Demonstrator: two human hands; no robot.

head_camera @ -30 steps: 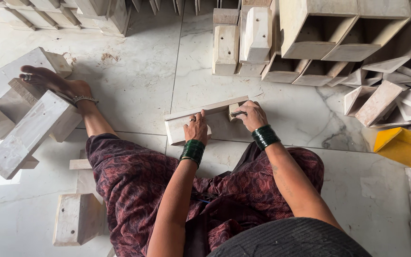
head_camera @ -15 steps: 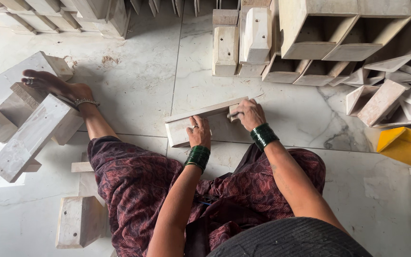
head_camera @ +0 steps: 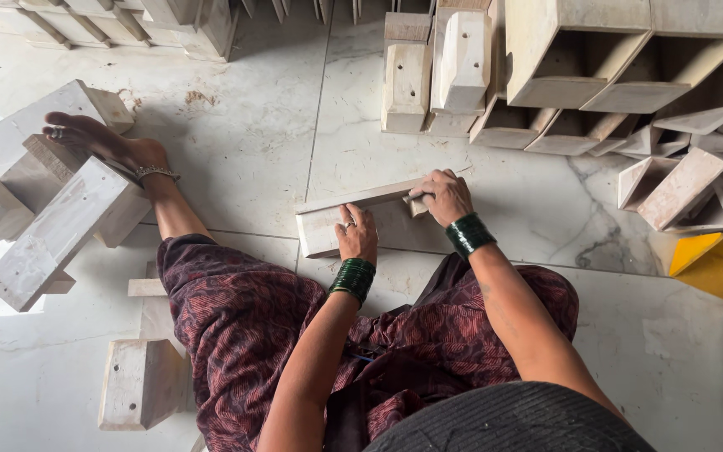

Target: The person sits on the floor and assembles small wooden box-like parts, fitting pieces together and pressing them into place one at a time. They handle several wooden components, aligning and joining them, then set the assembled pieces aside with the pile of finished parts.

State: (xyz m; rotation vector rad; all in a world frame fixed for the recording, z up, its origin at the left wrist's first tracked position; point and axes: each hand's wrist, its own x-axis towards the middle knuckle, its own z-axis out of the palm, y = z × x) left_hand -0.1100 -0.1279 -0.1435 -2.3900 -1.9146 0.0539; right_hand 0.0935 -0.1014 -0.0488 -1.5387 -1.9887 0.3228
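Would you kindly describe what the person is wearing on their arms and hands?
Both forearms are bare, with no sleeves in view. Each wrist carries a stack of dark green bangles: one set below the left hand, another below the right hand. A thin ring sits on a finger of the left hand. No gloves are worn.

Seated person, viewed from above. Left hand (head_camera: 356,234) lies palm down, fingers curled forward; right hand (head_camera: 443,197) is closed in a loose grip. Both forearms extend forward, each wrist banded with green bangles.
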